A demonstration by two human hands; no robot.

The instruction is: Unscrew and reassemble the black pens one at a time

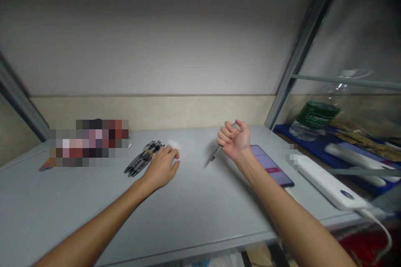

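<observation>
My right hand (pixel 234 139) is raised over the desk, its fingers wrapped round a slim pen (pixel 216 152). The pen slants with its dark tip pointing down and left, and my thumb is at its upper end. On the left, several grey and black pens (pixel 138 162) lie side by side in a bundle. My left hand (pixel 163 166) rests palm down at the right side of the bundle, fingers loosely bent and thumb apart. It covers part of the pens. A small white thing (pixel 173 144) lies just beyond its fingers, too blurred to name.
Beside my right forearm lies a phone (pixel 272 165) with a lit screen. Further right are a white power strip (pixel 328 183) with a cable and, past a metal rail (pixel 344 81), a water bottle (pixel 316 117). A blurred-out object (pixel 89 142) stands at the back left.
</observation>
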